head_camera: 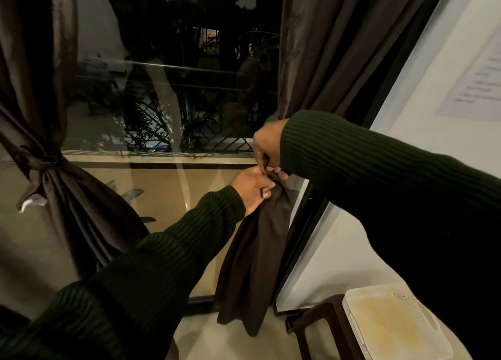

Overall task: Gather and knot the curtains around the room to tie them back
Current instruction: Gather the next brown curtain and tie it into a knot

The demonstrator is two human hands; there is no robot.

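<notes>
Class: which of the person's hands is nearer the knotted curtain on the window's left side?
Left. The left hand sits lower and closer to that knotted curtain; the right hand is just above it, farther right.

One head-worn camera looks forward and slightly down, close to the window (173, 93), both sleeved arms reaching away from it

Right hand (267, 145) sits just above left hand (253, 190) on the right curtain (320, 47); knotted curtain (46, 159) far left, stool (322, 324) below right.
</notes>
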